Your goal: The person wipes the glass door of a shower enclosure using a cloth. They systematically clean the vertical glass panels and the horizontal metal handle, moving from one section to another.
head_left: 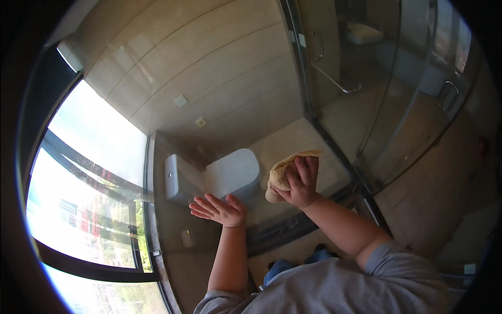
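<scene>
My right hand (302, 181) is closed around a bunched tan cloth (282, 172). One part of the cloth hangs below the fingers and an edge sticks out past the fingertips. To its left, my left hand (218, 211) is held up with its fingers spread and nothing in it. In the picture it lies just in front of the white toilet (234, 170); whether it touches any surface I cannot tell. The toilet's lid is down, and its tank (180, 180) stands on the left.
A large window (89, 172) with dark frames takes up the left side. At the right are glass shower panels (387, 99) with a metal bar (334, 77). A dark curved sill (285, 233) crosses the floor before me. Beige tiles cover the wall (209, 57), which carries two small plates.
</scene>
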`<state>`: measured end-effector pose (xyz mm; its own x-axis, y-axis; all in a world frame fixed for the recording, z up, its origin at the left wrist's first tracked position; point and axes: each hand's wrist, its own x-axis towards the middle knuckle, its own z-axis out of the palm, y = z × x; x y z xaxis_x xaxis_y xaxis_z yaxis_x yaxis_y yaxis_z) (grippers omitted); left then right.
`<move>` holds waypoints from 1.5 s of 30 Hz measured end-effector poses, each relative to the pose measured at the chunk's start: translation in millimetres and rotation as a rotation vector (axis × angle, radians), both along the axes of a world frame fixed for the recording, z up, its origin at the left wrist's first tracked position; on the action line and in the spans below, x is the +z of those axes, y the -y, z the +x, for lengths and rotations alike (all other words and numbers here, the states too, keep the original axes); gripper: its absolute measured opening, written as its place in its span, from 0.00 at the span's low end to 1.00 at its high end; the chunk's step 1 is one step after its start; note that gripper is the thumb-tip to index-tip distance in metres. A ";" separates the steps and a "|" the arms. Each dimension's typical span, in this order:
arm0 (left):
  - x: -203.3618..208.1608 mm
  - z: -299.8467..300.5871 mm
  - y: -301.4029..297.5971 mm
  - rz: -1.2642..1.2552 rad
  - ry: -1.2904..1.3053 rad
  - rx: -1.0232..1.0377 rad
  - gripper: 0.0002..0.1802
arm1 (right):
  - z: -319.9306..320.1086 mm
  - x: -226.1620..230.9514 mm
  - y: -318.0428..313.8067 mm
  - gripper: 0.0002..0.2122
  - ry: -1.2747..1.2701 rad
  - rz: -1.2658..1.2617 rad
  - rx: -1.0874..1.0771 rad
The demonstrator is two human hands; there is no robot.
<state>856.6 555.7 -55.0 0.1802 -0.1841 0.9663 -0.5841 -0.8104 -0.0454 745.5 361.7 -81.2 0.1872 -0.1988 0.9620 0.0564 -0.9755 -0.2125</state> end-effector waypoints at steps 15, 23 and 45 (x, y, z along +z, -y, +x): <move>0.5 -2.0 -5.3 -0.005 -0.011 -0.126 0.35 | -3.2 85.1 24.0 0.25 0.078 0.021 -0.080; 2.5 -8.7 -4.8 -0.049 -0.033 -0.238 0.33 | -9.7 8.7 1.9 0.31 -0.088 -0.011 -0.154; 8.3 -98.0 171.5 0.034 -0.209 -0.371 0.37 | -64.2 104.8 153.9 0.26 0.031 -0.048 -0.121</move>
